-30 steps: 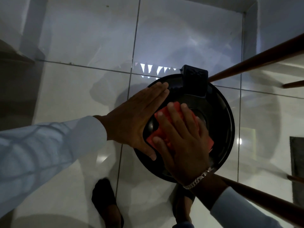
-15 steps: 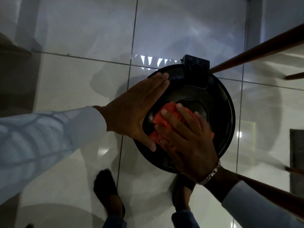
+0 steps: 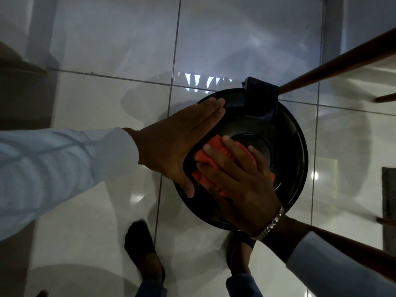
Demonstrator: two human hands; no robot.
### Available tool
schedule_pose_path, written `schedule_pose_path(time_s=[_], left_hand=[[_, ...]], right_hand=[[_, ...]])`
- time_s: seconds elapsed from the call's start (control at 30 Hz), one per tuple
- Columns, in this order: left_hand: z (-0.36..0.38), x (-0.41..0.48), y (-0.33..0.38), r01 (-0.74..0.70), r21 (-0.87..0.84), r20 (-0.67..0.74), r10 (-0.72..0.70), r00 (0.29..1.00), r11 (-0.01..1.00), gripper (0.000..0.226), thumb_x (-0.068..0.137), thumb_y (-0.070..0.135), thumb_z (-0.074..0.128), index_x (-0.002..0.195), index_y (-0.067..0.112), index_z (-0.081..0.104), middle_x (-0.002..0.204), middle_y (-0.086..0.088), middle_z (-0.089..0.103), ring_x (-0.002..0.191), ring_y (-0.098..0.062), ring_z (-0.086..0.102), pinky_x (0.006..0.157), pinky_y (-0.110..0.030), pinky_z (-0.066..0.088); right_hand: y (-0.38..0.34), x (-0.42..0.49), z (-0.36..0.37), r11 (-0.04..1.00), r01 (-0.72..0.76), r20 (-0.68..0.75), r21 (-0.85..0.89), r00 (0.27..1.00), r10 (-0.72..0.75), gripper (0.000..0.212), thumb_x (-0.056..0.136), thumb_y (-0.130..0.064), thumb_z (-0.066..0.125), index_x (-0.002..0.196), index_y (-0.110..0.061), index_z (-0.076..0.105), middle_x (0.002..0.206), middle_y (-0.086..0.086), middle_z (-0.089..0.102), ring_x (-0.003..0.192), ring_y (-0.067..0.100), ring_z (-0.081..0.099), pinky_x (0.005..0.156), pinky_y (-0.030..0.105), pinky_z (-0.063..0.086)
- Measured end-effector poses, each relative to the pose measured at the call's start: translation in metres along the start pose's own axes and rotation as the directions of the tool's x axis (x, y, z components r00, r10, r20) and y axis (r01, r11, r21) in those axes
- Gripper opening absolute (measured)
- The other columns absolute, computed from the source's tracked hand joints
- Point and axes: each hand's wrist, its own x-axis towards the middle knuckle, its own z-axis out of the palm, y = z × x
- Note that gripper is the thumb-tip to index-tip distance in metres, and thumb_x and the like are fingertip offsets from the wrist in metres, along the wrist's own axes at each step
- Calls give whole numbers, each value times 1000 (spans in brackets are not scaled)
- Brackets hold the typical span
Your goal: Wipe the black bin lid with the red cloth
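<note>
The round black bin lid (image 3: 287,146) faces up at the centre right, with its hinge block (image 3: 260,93) at the far edge. My left hand (image 3: 175,142) lies flat on the lid's left rim, fingers straight and together, holding nothing. My right hand (image 3: 240,179) presses the bunched red cloth (image 3: 214,146) onto the lid's left inner part, fingers spread over it. Most of the cloth is hidden under that hand.
Glossy white floor tiles (image 3: 107,211) surround the bin. Brown wooden legs run at the upper right (image 3: 342,56) and lower right (image 3: 353,247). My two feet in dark slippers (image 3: 143,254) stand just below the bin. A dark mat (image 3: 389,211) lies at the right edge.
My right hand has slid the red cloth a little to the left and further away across the lid. My left hand has stayed flat on the left rim.
</note>
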Motion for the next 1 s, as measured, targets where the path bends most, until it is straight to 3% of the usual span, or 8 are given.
schedule_pose_path(time_s=[0.1, 0.33, 0.4, 0.53, 0.67, 0.8, 0.9, 1.0], left_hand=[[-2, 1, 0, -8, 7, -21, 8, 1000, 1000, 155, 42, 85, 69, 149, 3, -8, 161, -18, -11, 149, -27, -12, 121, -50, 6], [-2, -1, 4, 19, 15, -2, -19, 1000, 1000, 154, 44, 83, 71, 149, 6, -12, 160, -13, -17, 148, -22, -18, 122, -43, 0], [-1, 0, 5, 25, 26, -23, -24, 999, 999, 153, 45, 84, 69, 149, 6, -11, 161, -14, -16, 148, -22, -18, 122, -43, 0], [2, 1, 6, 23, 28, -54, -21, 998, 999, 151, 46, 85, 68, 150, 3, -5, 161, -16, -10, 149, -25, -13, 122, -46, 6], [2, 2, 6, -14, 43, -71, 17, 997, 999, 150, 46, 84, 70, 150, 0, 1, 161, -19, -4, 149, -27, -7, 121, -47, 10], [3, 1, 6, 12, 53, -51, -9, 999, 999, 152, 45, 87, 67, 150, 2, -3, 161, -14, -12, 149, -21, -14, 121, -28, -7], [4, 3, 7, 30, 70, -47, -27, 999, 997, 151, 47, 88, 64, 150, 2, -3, 161, -15, -11, 148, -23, -15, 120, -29, -7], [5, 4, 8, 33, 78, -76, -27, 997, 996, 150, 47, 89, 63, 150, 1, 0, 161, -16, -9, 149, -23, -13, 121, -28, -7]], right_hand=[[-17, 9, 5, 993, -117, -32, 12, 993, 117, 41, 95, -47, 47, 133, -32, 54, 153, -2, 42, 146, 32, 28, 111, 63, 28], [16, -25, -1, 990, 124, 28, -59, 992, -123, 43, 96, -47, 49, 135, -30, 53, 151, 1, 43, 144, 32, 31, 110, 66, 27], [23, -15, -1, 996, -70, -34, -60, 997, 69, 44, 97, -50, 42, 135, -28, 51, 152, 2, 41, 144, 31, 31, 109, 64, 29], [-9, 23, 8, 891, -454, -189, 22, 873, 450, 45, 96, -49, 43, 137, -30, 48, 154, 3, 40, 147, 29, 27, 115, 52, 23], [-27, -1, 11, 988, -155, -111, -17, 982, 152, 47, 95, -48, 50, 138, -28, 50, 153, 5, 41, 146, 31, 28, 117, 55, 24], [13, -31, 3, 990, 91, -71, -108, 993, -98, 44, 92, -48, 54, 132, -30, 57, 147, 3, 49, 141, 30, 39, 108, 64, 32], [38, -20, -1, 986, -140, -130, -85, 983, 129, 45, 92, -49, 50, 133, -31, 55, 151, 2, 43, 145, 29, 32, 110, 67, 24], [37, -13, 3, 870, -493, -264, 10, 838, 478, 45, 91, -45, 53, 133, -29, 53, 151, 4, 45, 144, 33, 33, 107, 64, 32]])
